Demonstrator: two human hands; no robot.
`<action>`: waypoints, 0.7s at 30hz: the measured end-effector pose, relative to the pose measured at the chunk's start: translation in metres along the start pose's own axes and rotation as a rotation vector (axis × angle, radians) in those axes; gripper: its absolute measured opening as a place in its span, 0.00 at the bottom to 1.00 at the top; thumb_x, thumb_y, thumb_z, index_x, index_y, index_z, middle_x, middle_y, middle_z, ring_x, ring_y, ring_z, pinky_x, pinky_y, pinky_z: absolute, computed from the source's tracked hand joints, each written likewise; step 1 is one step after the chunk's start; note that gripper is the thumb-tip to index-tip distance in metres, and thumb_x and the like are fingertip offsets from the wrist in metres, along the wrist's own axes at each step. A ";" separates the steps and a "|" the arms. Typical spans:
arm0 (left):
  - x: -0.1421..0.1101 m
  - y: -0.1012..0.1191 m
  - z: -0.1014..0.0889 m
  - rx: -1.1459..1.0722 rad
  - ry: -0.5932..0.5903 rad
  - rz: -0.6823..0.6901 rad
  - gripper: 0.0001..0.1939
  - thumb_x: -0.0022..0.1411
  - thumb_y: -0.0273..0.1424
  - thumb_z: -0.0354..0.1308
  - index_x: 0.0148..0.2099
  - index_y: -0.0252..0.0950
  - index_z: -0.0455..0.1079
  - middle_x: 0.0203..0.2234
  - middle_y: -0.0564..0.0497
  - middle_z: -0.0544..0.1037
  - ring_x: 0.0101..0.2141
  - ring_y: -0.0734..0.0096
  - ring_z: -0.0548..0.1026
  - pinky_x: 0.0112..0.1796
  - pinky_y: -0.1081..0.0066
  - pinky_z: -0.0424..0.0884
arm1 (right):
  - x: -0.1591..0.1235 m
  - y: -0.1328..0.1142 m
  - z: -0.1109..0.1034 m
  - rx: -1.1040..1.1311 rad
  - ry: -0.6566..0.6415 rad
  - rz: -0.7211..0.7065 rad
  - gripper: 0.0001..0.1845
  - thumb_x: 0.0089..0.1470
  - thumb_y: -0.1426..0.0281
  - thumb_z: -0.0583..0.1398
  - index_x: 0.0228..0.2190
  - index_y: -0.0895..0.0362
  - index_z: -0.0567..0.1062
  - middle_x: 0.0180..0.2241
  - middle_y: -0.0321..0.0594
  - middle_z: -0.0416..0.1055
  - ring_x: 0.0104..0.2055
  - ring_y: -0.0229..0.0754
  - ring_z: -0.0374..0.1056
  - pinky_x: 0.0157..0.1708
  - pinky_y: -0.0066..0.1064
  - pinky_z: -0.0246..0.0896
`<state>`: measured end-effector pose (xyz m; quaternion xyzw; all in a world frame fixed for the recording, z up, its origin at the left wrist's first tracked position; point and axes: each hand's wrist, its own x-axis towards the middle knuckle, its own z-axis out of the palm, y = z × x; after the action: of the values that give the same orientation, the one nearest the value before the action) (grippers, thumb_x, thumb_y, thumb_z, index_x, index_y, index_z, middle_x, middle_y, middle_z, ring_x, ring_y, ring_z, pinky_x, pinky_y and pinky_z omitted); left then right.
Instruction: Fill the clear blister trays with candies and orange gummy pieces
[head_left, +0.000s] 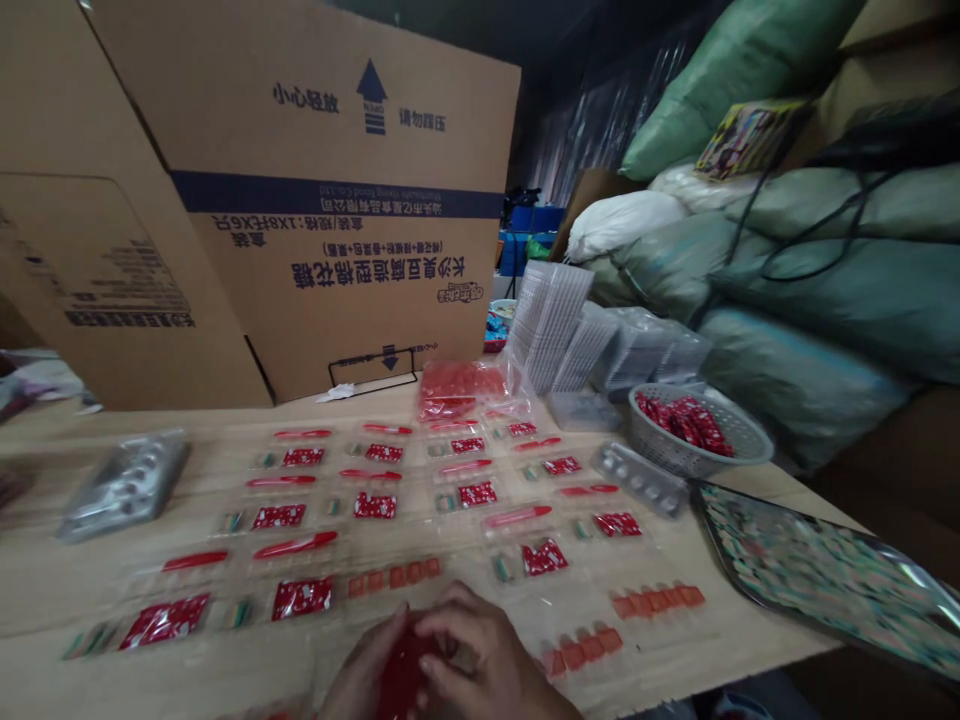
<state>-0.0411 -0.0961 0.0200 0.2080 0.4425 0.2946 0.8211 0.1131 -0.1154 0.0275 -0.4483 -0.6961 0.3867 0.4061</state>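
Note:
At the bottom centre, my left hand (365, 668) and my right hand (484, 645) are closed around a dark red piece (405, 672), too blurred to name its kind. The right fingers press on its upper side. In front of the hands lie several transparent plastic trays, many with a red stick-like piece (296, 545), a red spotted packet (302, 598) and small green striped pieces (238, 612). Close by my hands, rows of orange-red cubes (394, 577) sit in trays, with more orange-red cubes (585, 650) to the right.
A large cardboard box (337, 220) stands at the back. To its right are stacked plastic trays (547, 320), a basket (742, 450) of red packets and a tray (709, 510) of green-pink pieces. A red bag (461, 388) lies before the box; large sacks (810, 360) fill the right.

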 end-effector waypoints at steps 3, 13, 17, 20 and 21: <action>-0.005 -0.003 0.005 0.075 0.008 0.009 0.27 0.32 0.53 0.70 0.25 0.34 0.75 0.13 0.56 0.72 0.15 0.79 0.67 0.17 0.79 0.56 | -0.001 0.002 0.002 0.062 0.056 0.140 0.06 0.44 0.77 0.59 0.28 0.58 0.76 0.26 0.36 0.69 0.28 0.37 0.65 0.28 0.26 0.58; -0.007 -0.010 0.004 0.345 0.035 0.300 0.20 0.39 0.47 0.71 0.24 0.35 0.75 0.17 0.56 0.73 0.20 0.79 0.65 0.23 0.78 0.61 | -0.018 0.016 0.007 0.480 0.228 0.367 0.15 0.44 0.59 0.65 0.24 0.58 0.71 0.22 0.34 0.68 0.24 0.35 0.63 0.26 0.26 0.59; -0.011 -0.008 0.008 0.391 0.026 0.208 0.20 0.41 0.48 0.69 0.24 0.35 0.73 0.12 0.60 0.66 0.15 0.82 0.56 0.19 0.78 0.52 | -0.025 0.013 0.001 0.441 0.180 0.397 0.13 0.43 0.61 0.66 0.23 0.58 0.73 0.21 0.33 0.67 0.23 0.34 0.61 0.26 0.25 0.57; -0.012 -0.011 0.007 0.414 0.018 0.213 0.20 0.37 0.47 0.70 0.24 0.35 0.74 0.17 0.56 0.73 0.21 0.77 0.64 0.25 0.77 0.58 | -0.035 0.018 0.003 0.514 0.163 0.475 0.14 0.39 0.60 0.66 0.23 0.57 0.72 0.20 0.31 0.66 0.22 0.34 0.60 0.25 0.26 0.57; -0.012 -0.014 0.005 0.399 0.012 0.192 0.21 0.35 0.47 0.71 0.23 0.35 0.75 0.18 0.55 0.74 0.22 0.75 0.65 0.26 0.76 0.59 | -0.039 0.020 0.006 0.521 0.157 0.489 0.13 0.39 0.60 0.66 0.22 0.57 0.73 0.20 0.31 0.66 0.22 0.34 0.60 0.25 0.26 0.57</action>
<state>-0.0379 -0.1148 0.0222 0.4059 0.4752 0.2793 0.7290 0.1245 -0.1473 -0.0017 -0.5111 -0.4132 0.6012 0.4546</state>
